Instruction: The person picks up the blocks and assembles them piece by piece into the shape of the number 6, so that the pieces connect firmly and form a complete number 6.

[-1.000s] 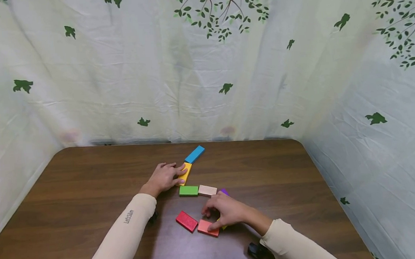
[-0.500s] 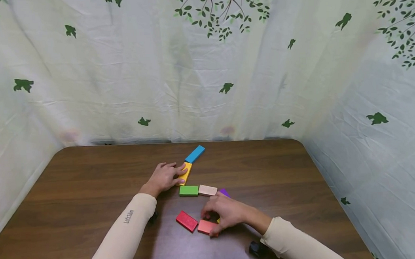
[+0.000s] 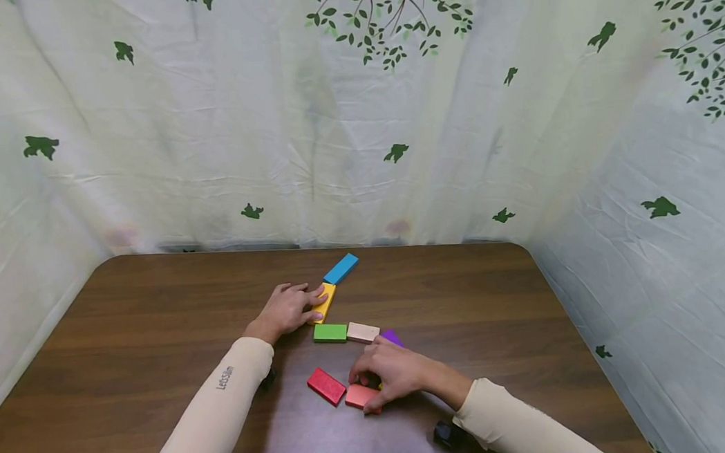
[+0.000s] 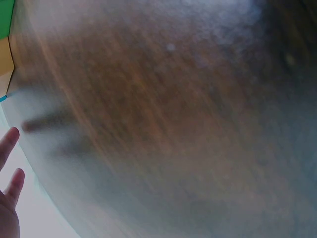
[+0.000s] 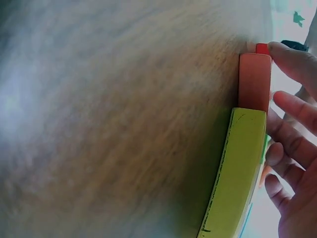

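Observation:
My left hand (image 3: 288, 311) rests on the orange-yellow block (image 3: 326, 303), thumb and fingertips lying on it. One end of that block meets a blue block (image 3: 341, 269); a green block (image 3: 329, 333) sits near its other end. My right hand (image 3: 396, 371) holds a salmon block (image 3: 360, 396) between thumb and curled fingers; the thumb is at its near edge. To its left lies a red block (image 3: 326, 387). A lime-yellow block (image 5: 235, 173) adjoins the salmon one, mostly hidden by the right hand in the head view.
A pale pink block (image 3: 363, 332) lies right beside the green one, and a purple block (image 3: 393, 337) pokes out past my right knuckles. Everything is on a brown wooden table (image 3: 155, 301). A white curtain (image 3: 343, 117) with leaf prints hangs around the table's far side.
My right thumb has slid from the top of the salmon block to its near edge, and the fingers have drawn slightly leftward. The left hand has kept still.

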The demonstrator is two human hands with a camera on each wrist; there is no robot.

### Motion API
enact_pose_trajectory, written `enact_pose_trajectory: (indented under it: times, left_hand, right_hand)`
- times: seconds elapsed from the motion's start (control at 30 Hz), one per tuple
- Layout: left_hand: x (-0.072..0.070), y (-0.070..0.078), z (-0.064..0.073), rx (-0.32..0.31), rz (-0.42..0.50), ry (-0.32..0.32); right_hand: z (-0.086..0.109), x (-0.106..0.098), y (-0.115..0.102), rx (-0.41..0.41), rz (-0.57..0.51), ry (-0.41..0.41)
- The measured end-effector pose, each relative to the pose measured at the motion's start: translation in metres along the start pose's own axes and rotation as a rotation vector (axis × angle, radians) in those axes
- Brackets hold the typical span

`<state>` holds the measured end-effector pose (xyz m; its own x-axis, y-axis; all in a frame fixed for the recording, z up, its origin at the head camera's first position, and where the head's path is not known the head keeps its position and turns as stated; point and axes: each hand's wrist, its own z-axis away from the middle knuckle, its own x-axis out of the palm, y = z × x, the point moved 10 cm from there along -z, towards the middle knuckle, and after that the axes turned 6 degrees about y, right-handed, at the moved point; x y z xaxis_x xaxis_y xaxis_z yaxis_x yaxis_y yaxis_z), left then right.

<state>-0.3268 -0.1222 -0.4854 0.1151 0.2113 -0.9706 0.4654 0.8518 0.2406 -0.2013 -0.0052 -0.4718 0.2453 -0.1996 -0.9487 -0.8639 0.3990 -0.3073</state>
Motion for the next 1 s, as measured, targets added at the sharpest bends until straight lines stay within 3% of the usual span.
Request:
enact_pose_trajectory:
  times: [0.4, 1.0]
  left_hand:
    - [-0.0022, -0.0003, 0.0021, 0.002, -0.006, -0.002]
    - [-0.006, 0.0032, 0.0021, 0.03, -0.009, 0.027]
  right_hand:
    - [-0.0019, 0.0012, -0.0031, 0.003, 0.031, -0.017]
    - [-0.0009, 0.0029, 0.0009, 0.043, -0.059, -0.001]
